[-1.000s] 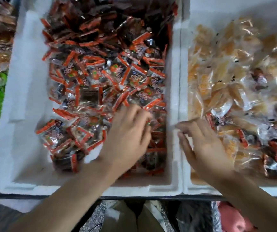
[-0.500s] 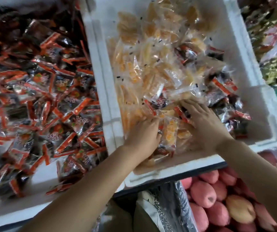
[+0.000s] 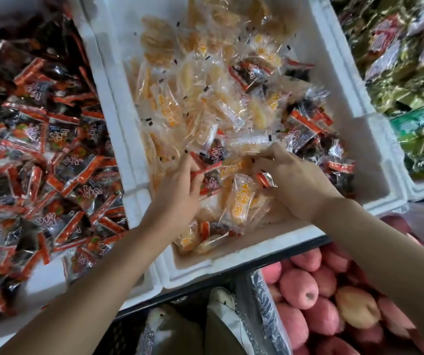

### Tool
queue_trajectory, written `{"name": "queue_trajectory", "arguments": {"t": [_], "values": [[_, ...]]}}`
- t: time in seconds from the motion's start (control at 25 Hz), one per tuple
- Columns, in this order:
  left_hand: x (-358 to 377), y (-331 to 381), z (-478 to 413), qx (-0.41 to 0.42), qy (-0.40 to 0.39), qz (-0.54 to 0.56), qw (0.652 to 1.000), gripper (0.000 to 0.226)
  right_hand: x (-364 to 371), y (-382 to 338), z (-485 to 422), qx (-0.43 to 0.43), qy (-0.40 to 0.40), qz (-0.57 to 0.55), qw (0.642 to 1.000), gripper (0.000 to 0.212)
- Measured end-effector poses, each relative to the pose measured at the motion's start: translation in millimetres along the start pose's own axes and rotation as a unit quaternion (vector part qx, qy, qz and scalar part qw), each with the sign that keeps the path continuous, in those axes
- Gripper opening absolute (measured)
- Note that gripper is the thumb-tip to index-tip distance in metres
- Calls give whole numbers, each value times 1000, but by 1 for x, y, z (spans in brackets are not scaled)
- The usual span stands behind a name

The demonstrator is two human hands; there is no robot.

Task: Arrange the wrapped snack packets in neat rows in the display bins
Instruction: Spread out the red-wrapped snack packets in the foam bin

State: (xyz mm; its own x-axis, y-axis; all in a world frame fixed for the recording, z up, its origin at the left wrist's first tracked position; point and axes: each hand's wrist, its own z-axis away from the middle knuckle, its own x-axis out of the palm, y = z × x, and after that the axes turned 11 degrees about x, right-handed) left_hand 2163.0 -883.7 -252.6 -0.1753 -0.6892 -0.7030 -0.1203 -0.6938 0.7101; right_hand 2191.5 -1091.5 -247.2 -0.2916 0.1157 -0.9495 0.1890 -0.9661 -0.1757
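Hands both low in middle foam bin [image 3: 244, 254], among yellow packets [image 3: 240, 201] with red-edged strays mixed in. Left hand [image 3: 180, 190] pinches red-edged dark packet [image 3: 207, 167] at near edge; packet extends rightward toward right hand [image 3: 298, 183], whose curled fingers hold small red-and-silver packet [image 3: 264, 178]. Matching red-packet bin [image 3: 47, 275] just beside, leftward; left hand nearer.

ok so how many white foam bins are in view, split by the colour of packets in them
left bin, red-and-black packets only: 1
middle bin, yellow packets with red-and-black ones mixed in: 1
right bin, green and gold packets: 1
total: 3
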Motion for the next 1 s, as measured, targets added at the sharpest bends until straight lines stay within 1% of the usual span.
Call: {"name": "queue_trajectory", "arguments": {"t": [0.12, 0.2, 0.28, 0.32, 0.4, 0.48, 0.56, 0.6, 0.72, 0.76, 0.8, 0.84, 0.92, 0.96, 1.0], "values": [[-4, 2, -5, -2, 57, 17, 998, 7, 3, 10, -4, 16, 20, -44, 999, 23], [-5, 4, -7, -11, 81, 33, 996, 8, -1, 13, -4, 40, 48, -145, 988, 14], [-6, 9, -7, -12, 99, 47, 994, 9, -10, 5, 4, 64, 104, -262, 957, 20], [-6, 13, -7, -15, 104, 57, 993, 9, -15, -4, 9, 81, 115, -317, 938, 23], [-4, 24, -5, -31, 92, 105, 990, 9, -20, -22, 17, 117, 77, -415, 899, 24], [2, 36, 0, -33, 58, 170, 983, 5, -19, -36, 18, 140, 38, -471, 870, 29], [4, 45, 7, -25, 40, 198, 979, 3, -15, -41, 15, 153, 44, -489, 858, 35], [3, 47, 9, -28, 29, 216, 976, 7, -15, -42, 14, 158, 50, -496, 852, 37], [-1, 48, 15, -47, -43, 292, 954, 25, -9, -40, 13, 165, 65, -503, 846, 45], [0, 48, 17, -38, -55, 291, 954, 32, -8, -40, 13, 160, 70, -498, 849, 48], [3, 46, 18, -19, -49, 268, 962, 39, -7, -38, 14, 154, 70, -497, 851, 49], [6, 45, 18, 0, -35, 241, 970, 43, -7, -35, 16, 145, 61, -501, 851, 46], [10, 46, 14, 11, -7, 221, 975, 43, -8, -24, 23, 128, 52, -513, 847, 28], [11, 46, 10, 5, -2, 223, 975, 41, -7, -11, 26, 123, 76, -480, 865, 18], [10, 47, 7, -2, -5, 224, 975, 40, -4, 5, 29, 128, 121, -402, 898, 22]]}}
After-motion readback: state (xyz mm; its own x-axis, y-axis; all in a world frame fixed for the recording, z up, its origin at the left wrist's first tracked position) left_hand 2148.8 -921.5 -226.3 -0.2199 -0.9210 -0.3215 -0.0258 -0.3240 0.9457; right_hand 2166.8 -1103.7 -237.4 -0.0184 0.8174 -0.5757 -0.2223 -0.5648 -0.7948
